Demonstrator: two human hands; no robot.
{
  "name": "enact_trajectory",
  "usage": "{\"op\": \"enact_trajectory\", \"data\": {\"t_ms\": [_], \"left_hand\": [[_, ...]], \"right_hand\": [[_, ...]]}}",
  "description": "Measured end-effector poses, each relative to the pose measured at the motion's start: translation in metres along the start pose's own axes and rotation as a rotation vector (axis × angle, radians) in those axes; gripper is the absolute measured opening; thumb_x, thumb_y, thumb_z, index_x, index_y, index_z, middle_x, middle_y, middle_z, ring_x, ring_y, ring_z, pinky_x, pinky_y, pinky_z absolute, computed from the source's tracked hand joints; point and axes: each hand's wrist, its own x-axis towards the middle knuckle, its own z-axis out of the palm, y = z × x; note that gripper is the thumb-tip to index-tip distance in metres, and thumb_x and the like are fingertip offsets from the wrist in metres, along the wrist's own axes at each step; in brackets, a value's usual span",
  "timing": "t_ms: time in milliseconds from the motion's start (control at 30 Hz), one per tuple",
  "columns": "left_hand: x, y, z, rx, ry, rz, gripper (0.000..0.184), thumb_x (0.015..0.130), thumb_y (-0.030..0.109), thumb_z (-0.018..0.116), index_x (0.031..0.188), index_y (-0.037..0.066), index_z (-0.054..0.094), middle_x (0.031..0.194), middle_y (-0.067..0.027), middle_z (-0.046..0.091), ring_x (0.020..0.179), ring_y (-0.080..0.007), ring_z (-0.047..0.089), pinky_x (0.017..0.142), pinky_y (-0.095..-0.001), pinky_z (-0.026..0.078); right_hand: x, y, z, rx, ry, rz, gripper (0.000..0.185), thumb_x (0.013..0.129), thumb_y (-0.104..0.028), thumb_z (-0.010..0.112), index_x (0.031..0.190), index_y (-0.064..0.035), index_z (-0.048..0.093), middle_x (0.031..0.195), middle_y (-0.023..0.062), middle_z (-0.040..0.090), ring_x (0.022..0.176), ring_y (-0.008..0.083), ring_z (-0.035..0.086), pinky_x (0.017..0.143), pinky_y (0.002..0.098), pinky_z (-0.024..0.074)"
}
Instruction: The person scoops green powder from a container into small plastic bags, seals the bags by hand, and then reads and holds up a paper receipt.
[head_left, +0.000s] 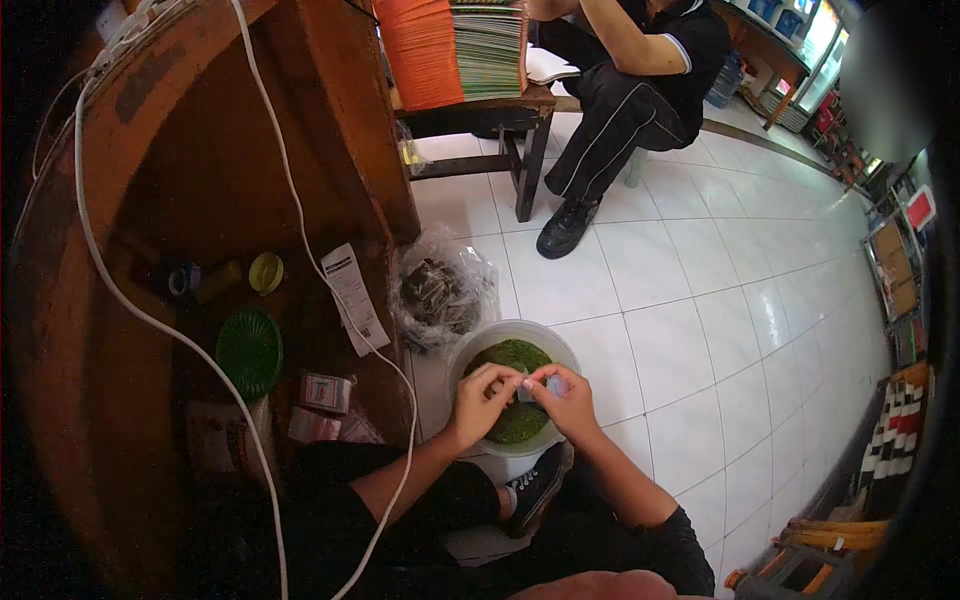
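While left hand (482,400), right hand (566,402) pinch pale scrap (526,393) | direction, long axis unclear

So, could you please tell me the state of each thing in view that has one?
Tub, open, partly filled with green bits
Plastic bag, open, holding dark scraps
Left hand, fingertips pinched together
Right hand, fingertips pinched, close to the left's
Paper stack, piled on a table
Paper slip, unfolded, printed side showing

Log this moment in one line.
left hand: pinching | right hand: pinching, fingertips near left's | bucket: beneath, shredded greens inside | held item: unclear
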Motion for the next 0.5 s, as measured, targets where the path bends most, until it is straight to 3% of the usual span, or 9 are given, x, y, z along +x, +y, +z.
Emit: {"op": "enact_trajectory", "data": {"t_ms": [33,67,133,233,367,433,500], "left_hand": [[0.0,-0.003,0.0,-0.104,-0.135,-0.104,0.025,0.104,0.012,0.065,0.126,0.0,0.064,0.109,-0.0017,0.066,0.089,-0.0089,0.064,0.081,-0.0254,0.054],[-0.001,-0.005,0.002,-0.104,-0.135,-0.104,0.025,0.104,0.012,0.065,0.126,0.0,0.064,0.109,-0.0017,0.066,0.089,-0.0089,0.064,0.081,-0.0254,0.054],[-0.002,-0.001,0.008,-0.476,-0.138,-0.132,0.026,0.104,0.014,0.065,0.125,-0.001,0.066,0.113,-0.0043,0.07,0.096,-0.011,0.067,0.086,-0.0268,0.055],[-0.001,0.006,0.003,-0.349,-0.166,-0.114,0.027,0.103,0.017,0.067,0.122,-0.002,0.069,0.113,-0.0071,0.073,0.103,-0.0124,0.068,0.091,-0.0276,0.055],[0.004,0.002,-0.003,-0.263,-0.144,-0.167,0.024,0.101,0.014,0.07,0.118,-0.003,0.071,0.108,-0.008,0.075,0.101,-0.0117,0.068,0.09,-0.027,0.055],[0.004,0.001,-0.004,-0.358,-0.097,-0.196,0.019,0.096,0.01,0.076,0.11,-0.003,0.073,0.103,-0.009,0.076,0.095,-0.0104,0.07,0.086,-0.0258,0.056],[0.004,0.0,-0.005,-0.328,-0.076,-0.198,0.016,0.094,0.007,0.077,0.106,-0.003,0.073,0.1,-0.0089,0.077,0.091,-0.0097,0.07,0.083,-0.0254,0.056]], "right_hand": [[0.0,0.002,0.001,-0.032,0.018,-0.052,0.01,0.094,-0.01,0.077,0.098,-0.0027,0.071,0.093,0.0011,0.071,0.085,0.0088,0.064,0.079,0.0262,0.0524],[0.001,0.004,0.002,-0.032,0.018,-0.052,0.01,0.094,-0.01,0.077,0.098,-0.0027,0.071,0.093,0.0011,0.071,0.085,0.0088,0.064,0.079,0.0262,0.0524],[0.002,0.005,0.004,0.023,0.04,-0.081,0.011,0.094,-0.01,0.077,0.096,-0.0028,0.069,0.092,0.0005,0.071,0.083,0.0082,0.063,0.077,0.0253,0.0521],[0.003,0.008,0.003,0.078,0.054,-0.062,0.012,0.093,-0.01,0.078,0.096,-0.0031,0.068,0.092,0.0002,0.07,0.084,0.0089,0.063,0.077,0.0254,0.0517],[0.002,0.006,0.005,0.033,0.082,-0.015,0.013,0.092,-0.009,0.078,0.096,-0.0023,0.068,0.092,0.0009,0.071,0.084,0.0096,0.064,0.077,0.0257,0.0518],[0.003,0.01,0.006,-0.239,0.241,-0.281,0.014,0.091,-0.008,0.079,0.096,-0.0014,0.068,0.087,0.0013,0.069,0.083,0.0091,0.062,0.076,0.0251,0.0504],[0.002,0.006,0.005,-0.21,0.165,-0.227,0.016,0.09,-0.009,0.08,0.098,-0.0011,0.069,0.089,0.0022,0.071,0.085,0.0087,0.063,0.079,0.0252,0.0507]]}}
